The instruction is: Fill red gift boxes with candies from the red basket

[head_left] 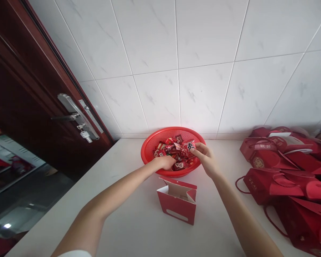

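A red plastic basket stands against the tiled wall, with several wrapped sweets inside. My right hand is at the basket's right side, its thumb and fingers closed on a red candy packet with a dark character printed on it. My left hand reaches over the near rim into the sweets, its fingers closed and pointing down; what they hold, if anything, is hidden. In front of the basket an open red paper box stands upright, its white inside showing and no contents visible.
Several red gift boxes with cord handles are piled on the right of the white table. A dark red door with a metal handle and keys stands at the left. White tiles rise behind the table.
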Motion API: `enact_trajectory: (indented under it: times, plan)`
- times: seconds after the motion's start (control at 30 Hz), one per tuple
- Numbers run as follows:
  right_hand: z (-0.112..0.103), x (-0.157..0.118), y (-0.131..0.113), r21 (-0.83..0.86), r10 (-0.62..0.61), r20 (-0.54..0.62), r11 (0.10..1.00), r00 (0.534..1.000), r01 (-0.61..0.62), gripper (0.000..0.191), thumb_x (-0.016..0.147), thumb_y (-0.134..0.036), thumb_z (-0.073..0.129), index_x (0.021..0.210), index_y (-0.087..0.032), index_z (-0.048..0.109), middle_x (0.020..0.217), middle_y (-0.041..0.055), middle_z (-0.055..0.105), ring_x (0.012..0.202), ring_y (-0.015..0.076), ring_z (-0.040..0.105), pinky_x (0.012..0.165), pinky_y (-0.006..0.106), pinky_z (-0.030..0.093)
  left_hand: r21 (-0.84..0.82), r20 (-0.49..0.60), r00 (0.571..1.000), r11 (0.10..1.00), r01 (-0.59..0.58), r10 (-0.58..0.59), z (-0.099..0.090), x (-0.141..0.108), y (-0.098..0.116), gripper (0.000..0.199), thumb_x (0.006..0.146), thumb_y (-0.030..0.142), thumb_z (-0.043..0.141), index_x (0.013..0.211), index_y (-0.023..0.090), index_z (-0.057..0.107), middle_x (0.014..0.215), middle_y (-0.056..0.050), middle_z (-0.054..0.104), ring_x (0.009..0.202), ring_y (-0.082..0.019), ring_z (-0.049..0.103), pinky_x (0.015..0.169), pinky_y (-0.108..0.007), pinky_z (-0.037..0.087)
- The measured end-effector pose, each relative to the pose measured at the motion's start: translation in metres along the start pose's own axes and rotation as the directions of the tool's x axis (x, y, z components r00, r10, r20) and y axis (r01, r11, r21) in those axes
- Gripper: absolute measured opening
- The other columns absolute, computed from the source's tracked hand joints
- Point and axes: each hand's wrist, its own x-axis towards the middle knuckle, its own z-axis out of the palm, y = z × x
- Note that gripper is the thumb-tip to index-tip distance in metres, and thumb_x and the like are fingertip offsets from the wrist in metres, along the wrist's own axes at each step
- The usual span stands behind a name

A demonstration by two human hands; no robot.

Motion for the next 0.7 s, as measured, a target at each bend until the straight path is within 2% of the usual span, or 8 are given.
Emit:
enact_trajectory:
  times: [0.2, 0.4, 0.57, 0.7]
  plan:
    - [0.000, 0.000, 0.000, 0.014, 0.008, -0.009, 1.000, 1.000, -0.007, 0.035, 0.073, -0.053, 0.082, 0.089, -0.024, 0.072, 0.090, 0.0043, 0.077, 0.089, 0.0241, 0.071, 0.082, 0.038, 0.056, -0.150, -0.003, 0.995, 0.984, -0.095, 0.095, -0.005, -0.006, 0.012, 0.016, 0.058, 0.013, 0.067, 0.051, 0.021, 0.056, 0.056, -0.001, 0.060, 0.064, -0.024, 0.061, 0.070, -0.034, 0.048]
    - [-0.001, 0.000, -0.002, 0.049, 0.018, -0.014, 0.999, 1.000, -0.017, 0.037, 0.070, -0.054, 0.084, 0.086, -0.023, 0.072, 0.090, 0.0042, 0.077, 0.083, 0.0216, 0.069, 0.080, 0.037, 0.055, -0.411, -0.103, 0.993, 0.906, -0.100, 0.063, -0.022, -0.019, 0.001, 0.005, 0.071, 0.022, 0.064, 0.066, 0.022, 0.065, 0.065, 0.000, 0.069, 0.069, -0.023, 0.069, 0.068, -0.032, 0.053]
    - [0.000, -0.001, -0.002, 0.050, 0.028, -0.015, 0.998, 1.000, -0.027, 0.036, 0.071, -0.054, 0.084, 0.086, -0.023, 0.073, 0.092, 0.0047, 0.077, 0.087, 0.0231, 0.070, 0.082, 0.037, 0.054, -0.580, -0.109, 0.994, 0.812, -0.072, 0.010, -0.024, -0.022, -0.012, 0.018, 0.069, 0.035, 0.074, 0.068, 0.019, 0.066, 0.064, -0.001, 0.071, 0.066, -0.022, 0.071, 0.067, -0.033, 0.058]
    - [0.000, 0.002, 0.000, 0.145, 0.057, -0.054, 0.988, 0.997, -0.049, 0.037, 0.066, -0.051, 0.088, 0.086, -0.023, 0.075, 0.091, 0.0033, 0.077, 0.085, 0.0218, 0.068, 0.082, 0.035, 0.053, -0.677, -0.183, 0.983, 0.726, -0.119, -0.009, -0.023, -0.030, -0.009, 0.024, 0.070, 0.039, 0.077, 0.073, 0.016, 0.071, 0.073, -0.003, 0.075, 0.072, -0.019, 0.071, 0.072, -0.031, 0.059]
